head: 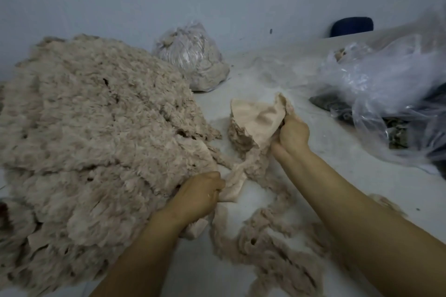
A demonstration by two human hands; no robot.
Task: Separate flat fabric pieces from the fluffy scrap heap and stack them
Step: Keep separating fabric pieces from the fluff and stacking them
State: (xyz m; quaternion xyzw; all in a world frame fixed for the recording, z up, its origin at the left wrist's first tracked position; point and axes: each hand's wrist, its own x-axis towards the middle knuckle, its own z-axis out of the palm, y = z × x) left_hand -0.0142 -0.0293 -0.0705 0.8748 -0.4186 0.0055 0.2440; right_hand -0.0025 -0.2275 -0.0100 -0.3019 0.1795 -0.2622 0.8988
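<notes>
Nearest you, loose fluffy strips [263, 251] trail over the table [376, 176] between your forearms; your left hand [199, 196] is knuckles-up, fingers curled tight round the low end of a pale flat fabric strip [235, 182] at the heap's near-right edge. Further out, your right hand [290, 136] is raised, fingers bunched and pinching a flat fabric piece [255, 117] with fluff still attached. The fluffy scrap heap [96, 132] fills the table's left side; a stuffed plastic bag [190, 55] sits behind it, crumpled clear bags [386, 84] far right.
</notes>
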